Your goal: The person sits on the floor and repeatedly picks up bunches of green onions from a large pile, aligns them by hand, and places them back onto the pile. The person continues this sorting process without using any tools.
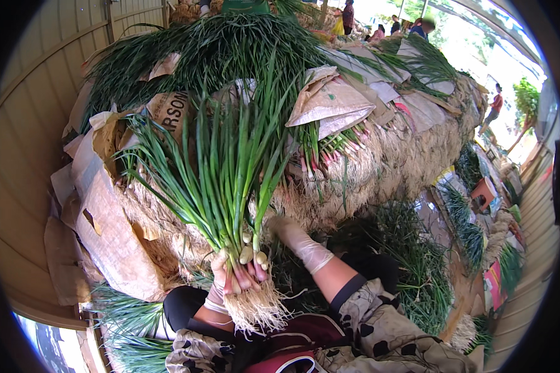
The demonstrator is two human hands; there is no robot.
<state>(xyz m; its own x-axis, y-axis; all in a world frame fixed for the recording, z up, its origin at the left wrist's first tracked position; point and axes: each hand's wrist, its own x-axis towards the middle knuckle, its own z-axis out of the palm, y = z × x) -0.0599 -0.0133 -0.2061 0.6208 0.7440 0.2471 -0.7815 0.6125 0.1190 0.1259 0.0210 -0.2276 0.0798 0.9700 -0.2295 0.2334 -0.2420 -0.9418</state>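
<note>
My left hand (221, 275), in a thin whitish glove, grips a bunch of spring onions (228, 186) near their pink-white bulbs. The long green leaves point up and away, and the pale roots (259, 310) hang towards my lap. To the right of the bunch is my right hand (282, 228), gloved too and blurred, beside the rooty side of the large stack; its fingers cannot be made out. Another group of pink-stemmed onions (331, 151) sticks out of the stack under a folded woven sack (331, 100).
A long stack of onions with matted roots (401, 154) spans the front, partly covered by sacks (116, 224). Loose green leaves (415, 265) lie at my right. More bundles (135, 307) are at lower left. A corrugated wall (42, 140) stands left. Several people are at the far end.
</note>
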